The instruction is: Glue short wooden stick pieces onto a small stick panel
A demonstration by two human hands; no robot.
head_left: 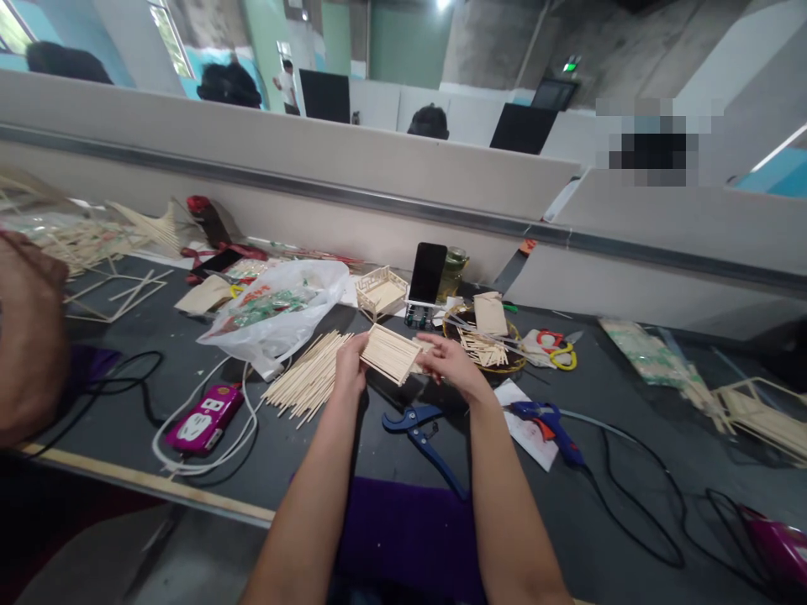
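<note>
A small flat panel of pale wooden sticks is held up above the dark table, its sticks laid side by side. My left hand grips its left end, thumb along the near face. At the panel's right end, the fingers of my right hand close on the edge; some fingertips are hidden. A pile of loose wooden sticks lies to the left. Below my hands rests a blue pipe cutter with its jaws apart. Behind the panel stands a small stick-built tray with railings.
A phone on a stand, a basket of short sticks and scissors lie behind. A blue glue gun trails its cord right. Left are a plastic bag, a purple power strip and another person's arm.
</note>
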